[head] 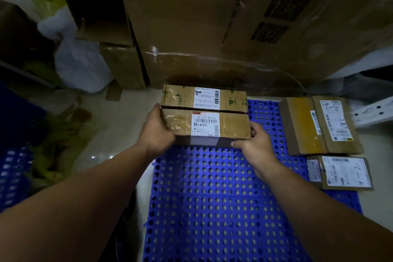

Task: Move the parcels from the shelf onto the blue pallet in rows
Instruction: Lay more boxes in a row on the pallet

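Cardboard pretty much everywhere in the head view; the blue pallet (212, 198) lies flat on the pale floor (110, 125), full of round holes, filling the lower middle of the shot; at its far left corner sits the far parcel (204, 98), a long brown box with a white label on top, lying crosswise; right up against its near side is the held parcel (225, 127), same shape, same direction, also with a white barcode label plus some shiny tape on its left end; their long sides touch or as good as touch; can't tell whether the held parcel is fully down on the pallet or a hair above it; left hand (157, 134) is wrapped round the box's left end, fingers curled onto it; right hand (255, 144) grips the right end, thumb pressed on the near side face, fingers curled round the end; over on the right side of the pallet there are two more, the big flat parcel (319, 127) further back and the small flat parcel (344, 173) just in front of it, both label-up, well apart from the pair on the left; behind all of it stands a huge carton (212, 28) wrapped in clear film, with smaller brown boxes (119, 66) and a white plastic bag (80, 66) to its left; picture's dim and blurry towards the edges
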